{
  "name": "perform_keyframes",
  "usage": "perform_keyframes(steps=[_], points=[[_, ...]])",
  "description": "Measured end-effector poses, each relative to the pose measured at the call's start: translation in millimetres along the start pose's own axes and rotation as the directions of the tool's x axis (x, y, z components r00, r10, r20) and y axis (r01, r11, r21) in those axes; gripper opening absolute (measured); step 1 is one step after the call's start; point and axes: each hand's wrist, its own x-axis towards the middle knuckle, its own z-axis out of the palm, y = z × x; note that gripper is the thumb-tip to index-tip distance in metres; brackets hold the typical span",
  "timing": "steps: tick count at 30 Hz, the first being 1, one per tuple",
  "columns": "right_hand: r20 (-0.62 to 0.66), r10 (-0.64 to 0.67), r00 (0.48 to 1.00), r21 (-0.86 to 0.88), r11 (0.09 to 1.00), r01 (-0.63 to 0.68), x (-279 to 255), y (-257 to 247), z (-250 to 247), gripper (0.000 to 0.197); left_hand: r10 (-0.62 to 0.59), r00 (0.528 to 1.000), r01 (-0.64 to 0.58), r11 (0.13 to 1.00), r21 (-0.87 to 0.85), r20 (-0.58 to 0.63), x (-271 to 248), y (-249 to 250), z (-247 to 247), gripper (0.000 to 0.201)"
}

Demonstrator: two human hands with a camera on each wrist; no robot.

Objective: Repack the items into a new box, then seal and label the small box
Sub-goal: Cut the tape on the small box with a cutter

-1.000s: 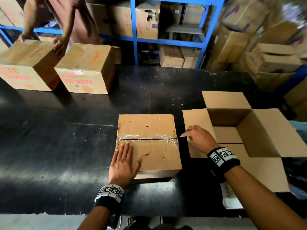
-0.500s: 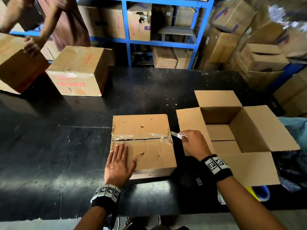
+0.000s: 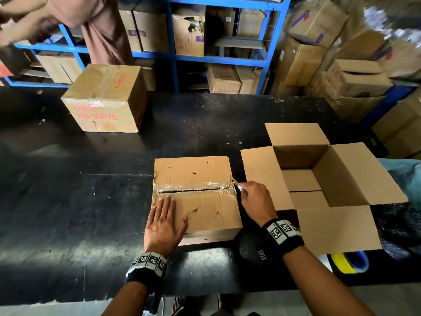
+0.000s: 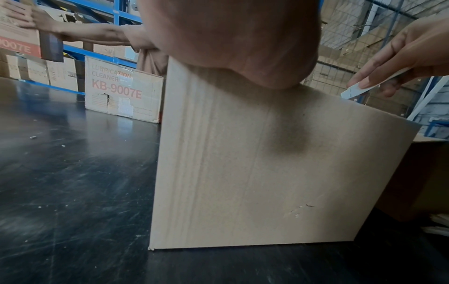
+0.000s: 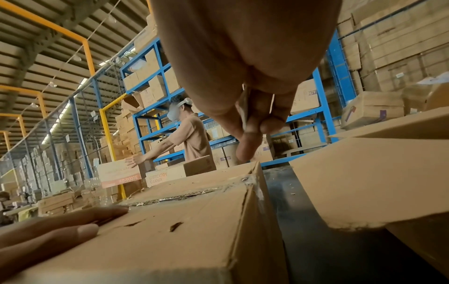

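Taped box [image 3: 196,197] sits mid tabletop [image 3: 68,201], seam still taped. Left hand [image 3: 163,224] lies flat, fingers straight, on its near-left top. Right hand [image 3: 257,201] pinches a small white cutter [image 3: 239,187] at the seam's right end. Open box [image 3: 319,179] just right of it, flaps spread; tape roll [image 3: 350,262] near its front flap

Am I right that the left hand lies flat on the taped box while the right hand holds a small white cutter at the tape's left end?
Not quite: the right hand holds the white cutter at the tape's right end, as the head view shows. The left hand does lie flat on the taped box.
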Motion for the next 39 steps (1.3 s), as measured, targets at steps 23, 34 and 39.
perform_keyframes(steps=[23,34,39], points=[[-0.135,0.061,0.989,0.024,0.998,-0.058,0.9,-34.7,-51.0,0.011,0.003,1.0,-0.002,0.998,-0.057,0.018,3.2,0.8,-6.4,0.083],[0.06,-0.044,0.997,0.274,0.961,0.026,5.9,-131.2,54.4,0.01,-0.163,0.983,0.176,0.765,-0.619,0.079,23.2,-66.6,-19.6,0.075],[0.098,-0.09,0.991,0.24,0.969,0.064,8.7,-171.6,86.4,0.014,-0.192,0.947,0.322,0.537,-0.779,0.259,34.1,-90.1,-19.3,0.067]])
